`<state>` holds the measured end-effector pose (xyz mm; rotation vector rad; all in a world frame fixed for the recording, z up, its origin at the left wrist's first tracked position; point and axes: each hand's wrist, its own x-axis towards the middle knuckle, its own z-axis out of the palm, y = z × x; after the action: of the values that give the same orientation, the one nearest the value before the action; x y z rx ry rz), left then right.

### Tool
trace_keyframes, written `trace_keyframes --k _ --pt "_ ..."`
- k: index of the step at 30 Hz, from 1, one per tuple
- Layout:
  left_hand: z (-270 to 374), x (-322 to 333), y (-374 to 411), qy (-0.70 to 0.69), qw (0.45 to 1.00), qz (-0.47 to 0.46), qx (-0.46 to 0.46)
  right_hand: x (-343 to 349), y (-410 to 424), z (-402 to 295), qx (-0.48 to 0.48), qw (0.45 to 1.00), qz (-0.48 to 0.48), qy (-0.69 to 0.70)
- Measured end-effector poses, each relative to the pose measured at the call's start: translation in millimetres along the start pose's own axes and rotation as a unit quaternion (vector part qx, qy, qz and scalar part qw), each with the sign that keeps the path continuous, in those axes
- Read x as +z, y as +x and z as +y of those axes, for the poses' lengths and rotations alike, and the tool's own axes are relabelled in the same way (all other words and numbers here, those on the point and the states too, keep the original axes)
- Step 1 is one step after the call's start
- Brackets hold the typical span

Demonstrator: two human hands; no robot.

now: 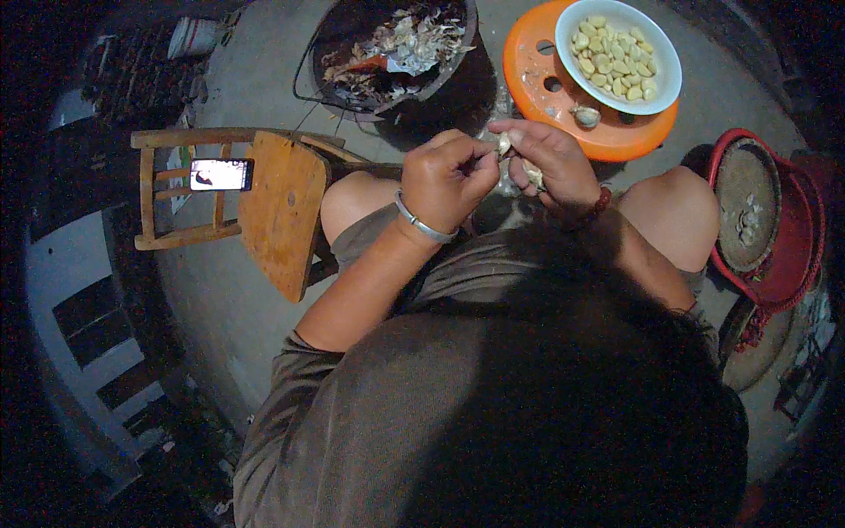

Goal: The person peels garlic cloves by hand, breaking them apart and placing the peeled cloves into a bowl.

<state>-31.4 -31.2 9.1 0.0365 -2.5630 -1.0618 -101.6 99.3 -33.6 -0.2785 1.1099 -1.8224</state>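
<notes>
Above my lap, my right hand (558, 162) pinches a garlic clove (504, 143) between thumb and forefinger. Curled in the lower fingers of that hand is another piece of garlic (533, 175). My left hand (449, 168), wearing a silver bangle, meets the same clove with its bent fingertips; the exact grip is partly hidden. Beyond the hands, a white bowl (668, 92) of peeled garlic cloves (617, 63) rests on an orange plastic stool (528, 86). A garlic bulb (585, 117) lies on the stool beside the bowl. Left of the stool stands a dark bucket (422, 99) containing garlic skins (422, 39).
At left, a wooden chair (284, 204) stands near my knee, with a lit phone (221, 175) at its backrest. To the right is a red plastic basket (795, 257), with a round tray (746, 178) in it holding several pale pieces (749, 221).
</notes>
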Motion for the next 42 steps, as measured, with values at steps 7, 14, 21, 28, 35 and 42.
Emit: trace_keyframes --k 7,14,21,28,35,42 --pt "4 1 1 0.033 0.999 0.005 -0.016 5 -1 1 -0.023 0.999 0.010 0.034" --pt "3 3 2 0.013 1.000 0.014 -0.013 2 -3 -2 0.005 1.000 0.012 -0.022" --pt "7 2 1 -0.024 0.999 -0.001 -0.033 4 -1 1 -0.034 0.998 0.021 0.045" --pt "5 1 0 0.008 1.000 -0.010 0.000 8 -2 -2 -0.023 0.999 0.027 0.031" --pt "2 2 -1 0.040 0.999 -0.001 0.018 8 -4 -3 -0.005 0.999 0.022 -0.037" --pt "4 3 0 0.037 0.999 0.025 0.000 7 -4 -2 -0.002 0.998 0.018 -0.064"
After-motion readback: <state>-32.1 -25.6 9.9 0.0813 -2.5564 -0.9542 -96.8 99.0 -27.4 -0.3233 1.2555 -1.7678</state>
